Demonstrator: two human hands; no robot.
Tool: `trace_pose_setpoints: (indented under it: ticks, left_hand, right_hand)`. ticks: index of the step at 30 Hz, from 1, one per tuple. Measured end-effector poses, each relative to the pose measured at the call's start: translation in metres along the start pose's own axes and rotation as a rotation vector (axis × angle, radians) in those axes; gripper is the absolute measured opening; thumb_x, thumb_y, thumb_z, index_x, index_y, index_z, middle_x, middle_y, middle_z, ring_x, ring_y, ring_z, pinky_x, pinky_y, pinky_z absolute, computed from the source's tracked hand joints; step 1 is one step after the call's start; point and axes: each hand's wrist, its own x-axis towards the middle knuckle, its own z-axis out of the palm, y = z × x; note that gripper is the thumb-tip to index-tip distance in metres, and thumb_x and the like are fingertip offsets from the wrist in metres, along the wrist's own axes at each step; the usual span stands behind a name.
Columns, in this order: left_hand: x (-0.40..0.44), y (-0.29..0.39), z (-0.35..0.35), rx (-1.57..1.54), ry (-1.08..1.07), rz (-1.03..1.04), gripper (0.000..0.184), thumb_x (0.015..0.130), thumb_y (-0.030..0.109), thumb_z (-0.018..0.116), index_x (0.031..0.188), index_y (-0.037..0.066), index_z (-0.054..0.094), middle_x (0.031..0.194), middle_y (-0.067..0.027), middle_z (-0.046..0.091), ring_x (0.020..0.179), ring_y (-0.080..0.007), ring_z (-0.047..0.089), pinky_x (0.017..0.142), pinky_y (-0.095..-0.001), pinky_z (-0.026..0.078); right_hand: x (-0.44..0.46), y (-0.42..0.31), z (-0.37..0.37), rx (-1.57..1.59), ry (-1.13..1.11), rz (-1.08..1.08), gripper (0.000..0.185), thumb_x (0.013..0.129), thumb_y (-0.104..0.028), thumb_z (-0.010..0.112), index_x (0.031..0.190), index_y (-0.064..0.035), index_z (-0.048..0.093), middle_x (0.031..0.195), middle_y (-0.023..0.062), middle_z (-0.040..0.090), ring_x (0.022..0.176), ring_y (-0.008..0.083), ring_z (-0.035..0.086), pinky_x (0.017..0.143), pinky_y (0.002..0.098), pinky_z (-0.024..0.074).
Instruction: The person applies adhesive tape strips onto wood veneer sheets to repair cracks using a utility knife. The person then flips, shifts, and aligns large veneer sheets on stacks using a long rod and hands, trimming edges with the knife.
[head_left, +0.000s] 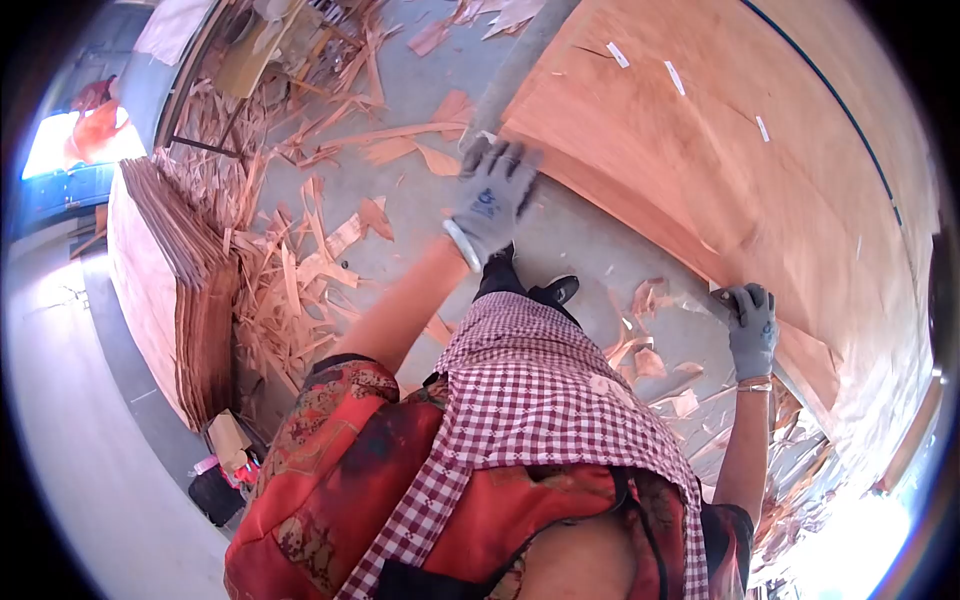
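A large sheet of thin reddish-brown wood veneer (640,130) lies at the upper right, with small white strips of tape (675,78) on it. My left hand (492,195), in a grey glove, is at the sheet's left corner with its fingers spread and nothing visible in them. Farther right, my right hand (752,325), also gloved, is closed at the sheet's near edge, with its fingers curled round a small dark item too unclear to name.
Torn veneer scraps (300,280) litter the grey floor (590,240) on the left and below the sheet. A tall stack of veneer sheets (195,300) stands at the left. A person in orange (95,130) is in the far upper left.
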Motion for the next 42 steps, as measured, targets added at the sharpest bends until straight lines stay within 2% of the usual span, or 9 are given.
trace_pose_setpoints:
  ticks: [3,4,7,10,15,20,29,36,42]
  left_hand:
    - [0.007,0.027,-0.007,-0.009,-0.018,-0.043,0.045,0.081,0.035,0.057,0.120,0.014,0.053,0.112,-0.0146,0.053,0.107,-0.0300,0.050,0.100,-0.0459,0.030]
    - [0.012,0.030,-0.008,-0.014,-0.006,-0.045,0.048,0.080,0.037,0.058,0.119,0.012,0.054,0.104,-0.0144,0.054,0.102,-0.0303,0.050,0.098,-0.0468,0.032]
    - [0.022,0.036,0.001,-0.068,-0.135,-0.132,0.049,0.080,0.038,0.058,0.119,0.009,0.053,0.102,-0.0131,0.053,0.099,-0.0294,0.050,0.095,-0.0472,0.034]
    - [0.021,0.041,0.007,-0.005,-0.085,-0.094,0.051,0.081,0.038,0.056,0.120,0.006,0.052,0.110,-0.0142,0.050,0.102,-0.0304,0.048,0.092,-0.0463,0.035]
    - [0.015,0.052,0.017,-0.015,-0.073,-0.131,0.054,0.082,0.038,0.055,0.125,0.006,0.048,0.121,-0.0172,0.045,0.107,-0.0334,0.045,0.091,-0.0471,0.035]
    - [0.017,0.050,0.014,-0.004,-0.103,-0.141,0.057,0.082,0.039,0.055,0.129,0.007,0.044,0.125,-0.0180,0.043,0.110,-0.0350,0.043,0.089,-0.0485,0.036]
    - [0.018,0.053,0.013,0.039,-0.102,-0.104,0.052,0.083,0.043,0.054,0.131,0.023,0.047,0.123,-0.0222,0.043,0.107,-0.0382,0.043,0.088,-0.0506,0.034]
    - [0.021,0.056,0.009,0.111,-0.085,-0.162,0.049,0.084,0.043,0.052,0.129,0.025,0.049,0.123,-0.0217,0.044,0.104,-0.0364,0.044,0.087,-0.0484,0.034]
    - [0.023,0.056,0.010,0.107,-0.137,-0.201,0.046,0.084,0.040,0.052,0.128,0.025,0.050,0.125,-0.0204,0.043,0.105,-0.0359,0.044,0.090,-0.0477,0.032]
  right_hand:
    - [0.000,-0.001,0.000,-0.034,-0.016,-0.021,0.036,0.071,-0.010,0.062,0.106,-0.0166,0.056,0.102,0.0078,0.053,0.101,0.0289,0.050,0.077,0.0414,0.0479]
    - [0.001,-0.002,-0.001,-0.030,-0.019,-0.015,0.036,0.071,-0.009,0.061,0.106,-0.0160,0.056,0.102,0.0081,0.053,0.100,0.0292,0.050,0.077,0.0416,0.0478]
    - [0.002,-0.007,-0.005,-0.011,0.026,0.014,0.034,0.072,-0.007,0.060,0.105,-0.0141,0.056,0.100,0.0089,0.053,0.099,0.0298,0.050,0.078,0.0421,0.0474]
    - [0.006,-0.005,-0.007,0.013,0.191,0.024,0.031,0.071,-0.002,0.058,0.100,-0.0115,0.055,0.099,0.0101,0.054,0.096,0.0304,0.052,0.077,0.0427,0.0473]
    - [0.010,-0.018,-0.047,-0.137,0.286,-0.082,0.028,0.070,-0.001,0.057,0.097,-0.0105,0.057,0.099,0.0103,0.056,0.095,0.0315,0.053,0.077,0.0423,0.0472]
    - [-0.014,0.013,0.017,-0.089,0.106,-0.052,0.034,0.067,-0.002,0.055,0.098,-0.0149,0.057,0.100,0.0068,0.055,0.095,0.0287,0.053,0.075,0.0422,0.0480]
    - [-0.006,0.011,0.000,-0.136,0.081,-0.029,0.031,0.070,-0.005,0.055,0.099,-0.0166,0.057,0.100,0.0051,0.054,0.094,0.0271,0.052,0.074,0.0400,0.0489]
    - [0.005,0.010,-0.008,-0.188,-0.083,-0.043,0.030,0.072,-0.006,0.054,0.100,-0.0169,0.058,0.099,0.0052,0.055,0.094,0.0266,0.053,0.073,0.0399,0.0488]
    - [-0.011,0.016,-0.005,-0.086,-0.018,-0.089,0.032,0.072,-0.005,0.055,0.102,-0.0131,0.059,0.098,0.0074,0.056,0.093,0.0289,0.052,0.075,0.0408,0.0473]
